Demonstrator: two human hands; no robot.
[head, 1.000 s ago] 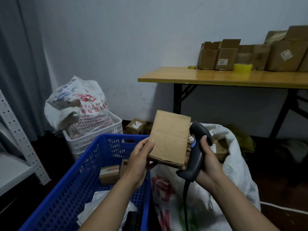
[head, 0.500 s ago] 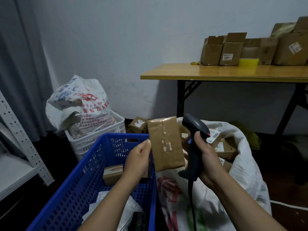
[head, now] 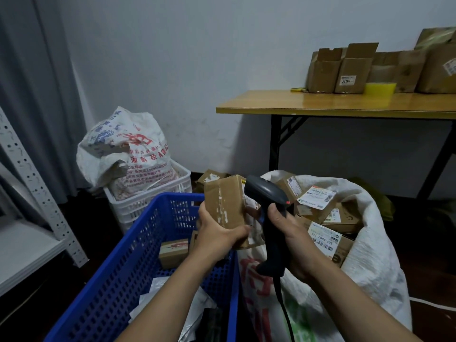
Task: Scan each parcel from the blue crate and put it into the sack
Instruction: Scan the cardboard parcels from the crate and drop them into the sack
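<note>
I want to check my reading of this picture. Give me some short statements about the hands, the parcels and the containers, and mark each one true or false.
1. The left hand grips a brown cardboard parcel. True.
2. The right hand holds a dark grey handheld scanner by its handle. True.
3. The white woven sack holds nothing. False: several labelled cardboard parcels lie in it.
4. The blue plastic crate stands on the yellow wooden table. False: it stands low, in front of the person; the table carries cardboard boxes.
5. A small brown parcel lies in the crate. True.
</note>
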